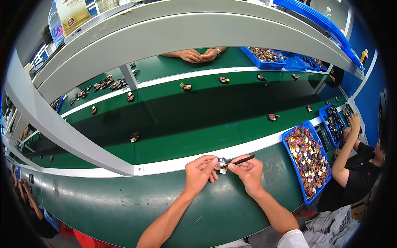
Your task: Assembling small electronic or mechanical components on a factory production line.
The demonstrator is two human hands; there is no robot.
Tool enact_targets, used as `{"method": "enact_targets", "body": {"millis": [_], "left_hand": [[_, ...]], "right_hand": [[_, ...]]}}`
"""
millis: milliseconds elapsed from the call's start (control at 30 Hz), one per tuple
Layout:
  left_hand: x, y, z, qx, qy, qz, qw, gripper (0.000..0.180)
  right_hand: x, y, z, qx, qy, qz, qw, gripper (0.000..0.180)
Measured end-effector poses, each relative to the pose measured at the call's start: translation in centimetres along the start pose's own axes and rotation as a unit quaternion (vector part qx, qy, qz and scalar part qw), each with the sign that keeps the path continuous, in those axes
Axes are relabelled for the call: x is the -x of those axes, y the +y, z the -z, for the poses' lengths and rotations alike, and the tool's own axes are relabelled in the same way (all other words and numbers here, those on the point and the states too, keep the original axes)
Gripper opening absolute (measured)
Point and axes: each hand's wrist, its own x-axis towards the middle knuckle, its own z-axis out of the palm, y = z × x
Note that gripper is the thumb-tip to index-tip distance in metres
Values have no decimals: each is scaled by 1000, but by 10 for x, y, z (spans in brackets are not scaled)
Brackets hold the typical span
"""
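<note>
My left hand (pixel 200 170) pinches a small metal-and-copper component (pixel 221 164) above the near edge of the green bench (pixel 124 206). My right hand (pixel 248 170) holds black tweezers (pixel 242 160) whose tip meets that component, and its fingers also touch the part. Both hands are close together, just in front of the white rail (pixel 173 166) that borders the conveyor belt (pixel 182 124).
A blue tray (pixel 307 126) full of several small components lies to my right. Loose components are scattered on the belt. A person in black sits at the right beside another blue tray (pixel 333 108). Across the belt, another person's hands (pixel 198 55) rest. A grey shelf (pixel 165 37) arches overhead.
</note>
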Motion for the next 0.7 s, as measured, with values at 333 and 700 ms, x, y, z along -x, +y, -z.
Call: {"method": "enact_targets", "body": {"millis": [333, 700], "left_hand": [[1, 1, -3, -3, 13, 5, 1000, 23], [-1, 1, 3, 12, -10, 13, 1000, 23]], "right_hand": [[1, 4, -2, 39, 6, 26, 999, 15], [3, 2, -4, 75, 22, 78, 994, 14]]}}
